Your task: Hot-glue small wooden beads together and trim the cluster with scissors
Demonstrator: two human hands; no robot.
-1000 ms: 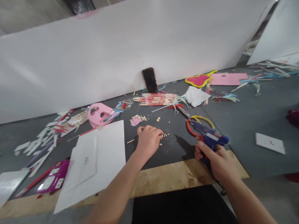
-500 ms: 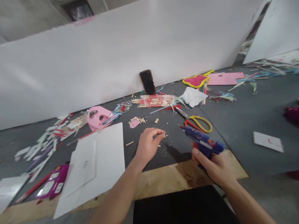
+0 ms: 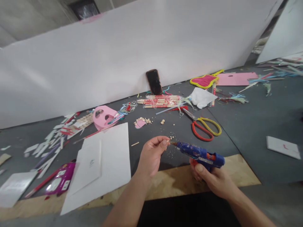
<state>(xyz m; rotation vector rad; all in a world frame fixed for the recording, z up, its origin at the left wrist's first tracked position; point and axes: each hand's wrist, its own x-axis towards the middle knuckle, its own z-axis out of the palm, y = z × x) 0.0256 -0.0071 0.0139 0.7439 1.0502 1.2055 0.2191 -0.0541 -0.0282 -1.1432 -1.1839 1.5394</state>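
Note:
My left hand (image 3: 151, 156) is closed in a pinch on a tiny pale wooden piece (image 3: 168, 141), mostly covered by the fingertips. In my right hand (image 3: 215, 179) is a blue hot glue gun (image 3: 193, 150), gripped by its handle. Its nozzle points left and comes right up to the left fingertips; whether it touches the piece I cannot tell. Loose pale bits (image 3: 171, 137) lie just behind the nozzle. Farther back, a small pink card piece (image 3: 140, 124) has similar bits along its upper edge, and a little cluster of bits (image 3: 162, 121) sits to its right.
Scissors (image 3: 203, 130) with red and yellow handles lie behind the glue gun. White sheets (image 3: 113, 157) and a purple packet (image 3: 62, 178) are at the left. Bundled sticks (image 3: 163, 101) lie before a phone (image 3: 154, 82) leaning on the white partition. A pink mask-like cutout (image 3: 104, 116) stands back left.
The glue gun has moved left, bringing its nozzle to my left fingertips. My left hand still pinches and has turned slightly toward the nozzle. The whole view has shifted a little.

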